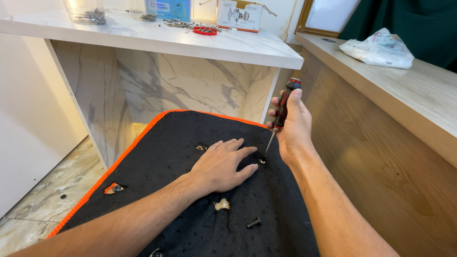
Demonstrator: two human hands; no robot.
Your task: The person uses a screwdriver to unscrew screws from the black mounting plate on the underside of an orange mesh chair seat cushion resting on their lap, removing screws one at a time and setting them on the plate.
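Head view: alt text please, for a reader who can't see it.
A right hand holds a red-and-black screwdriver tip-down on a screw in a black, orange-edged fabric panel, while the left hand presses flat beside it. A loose bolt lies nearer the camera.

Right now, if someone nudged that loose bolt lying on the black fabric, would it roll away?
The loose bolt would probably roll a little in a curve, since its head looks wider than its shank. The rough black fabric panel likely stops it soon. It seems small, metal and stiff.

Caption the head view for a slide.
Right hand drives a screwdriver into black fabric panel; left hand presses flat.
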